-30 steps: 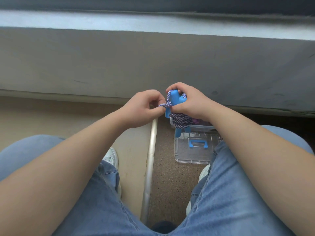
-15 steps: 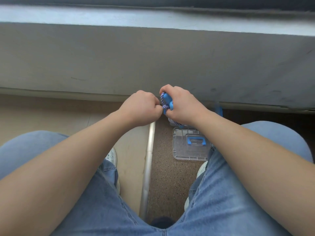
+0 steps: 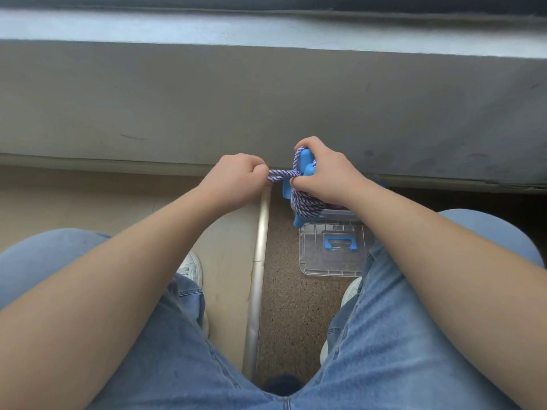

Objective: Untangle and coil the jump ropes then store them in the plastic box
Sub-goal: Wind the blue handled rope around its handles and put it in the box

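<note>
The right hand (image 3: pixel 325 170) grips the coiled jump rope (image 3: pixel 306 204) and its blue handles (image 3: pixel 306 165) above the plastic box (image 3: pixel 340 214), mostly hidden; the left hand (image 3: pixel 236 180) pinches one strand. One lid (image 3: pixel 331 250) lies just before the box.

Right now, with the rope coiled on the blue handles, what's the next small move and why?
Probably pull the rope end taut with the left hand: a short strand spans from it to the jump rope bundle the right hand holds, so the wrap looks unsecured.
</note>
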`<action>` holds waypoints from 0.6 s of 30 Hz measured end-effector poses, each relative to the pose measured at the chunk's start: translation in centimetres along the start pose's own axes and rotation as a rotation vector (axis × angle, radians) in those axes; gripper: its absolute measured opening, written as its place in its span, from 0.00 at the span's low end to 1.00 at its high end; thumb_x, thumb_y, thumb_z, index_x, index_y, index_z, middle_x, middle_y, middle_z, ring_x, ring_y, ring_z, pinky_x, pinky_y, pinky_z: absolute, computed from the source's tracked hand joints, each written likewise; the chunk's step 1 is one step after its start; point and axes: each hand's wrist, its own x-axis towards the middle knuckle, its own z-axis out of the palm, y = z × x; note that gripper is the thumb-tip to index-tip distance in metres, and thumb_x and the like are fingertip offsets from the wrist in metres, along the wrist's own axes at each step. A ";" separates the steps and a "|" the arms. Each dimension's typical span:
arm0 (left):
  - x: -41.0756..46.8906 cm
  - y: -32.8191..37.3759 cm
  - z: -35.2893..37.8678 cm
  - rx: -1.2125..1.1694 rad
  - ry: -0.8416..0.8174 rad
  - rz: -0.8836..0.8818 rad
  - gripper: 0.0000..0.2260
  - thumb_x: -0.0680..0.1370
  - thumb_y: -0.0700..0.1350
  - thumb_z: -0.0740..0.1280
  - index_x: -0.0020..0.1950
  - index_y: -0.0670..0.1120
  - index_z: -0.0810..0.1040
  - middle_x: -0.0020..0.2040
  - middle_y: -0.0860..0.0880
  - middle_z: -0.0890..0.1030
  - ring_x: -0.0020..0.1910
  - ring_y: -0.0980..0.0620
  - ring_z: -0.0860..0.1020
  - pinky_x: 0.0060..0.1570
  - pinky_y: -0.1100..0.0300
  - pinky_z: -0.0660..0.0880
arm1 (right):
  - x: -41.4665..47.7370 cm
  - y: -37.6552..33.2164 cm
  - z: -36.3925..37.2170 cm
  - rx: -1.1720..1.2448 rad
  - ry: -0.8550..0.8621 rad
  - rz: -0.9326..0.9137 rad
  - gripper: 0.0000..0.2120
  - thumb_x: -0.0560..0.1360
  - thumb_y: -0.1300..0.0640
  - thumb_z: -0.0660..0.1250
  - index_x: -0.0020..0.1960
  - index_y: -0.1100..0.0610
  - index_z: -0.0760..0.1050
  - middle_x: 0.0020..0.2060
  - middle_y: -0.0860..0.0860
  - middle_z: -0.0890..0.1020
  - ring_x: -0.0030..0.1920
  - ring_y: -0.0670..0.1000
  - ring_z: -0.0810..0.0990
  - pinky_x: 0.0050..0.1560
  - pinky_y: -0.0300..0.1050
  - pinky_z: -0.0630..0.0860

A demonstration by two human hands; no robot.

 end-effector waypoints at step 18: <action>0.8 -0.4 3.3 -0.680 -0.471 -0.262 0.15 0.81 0.57 0.65 0.65 0.52 0.74 0.59 0.46 0.82 0.56 0.43 0.83 0.57 0.46 0.80 | 2.0 0.1 0.2 0.821 0.004 0.254 0.19 0.79 0.62 0.67 0.67 0.47 0.74 0.48 0.50 0.78 0.39 0.50 0.80 0.37 0.52 0.84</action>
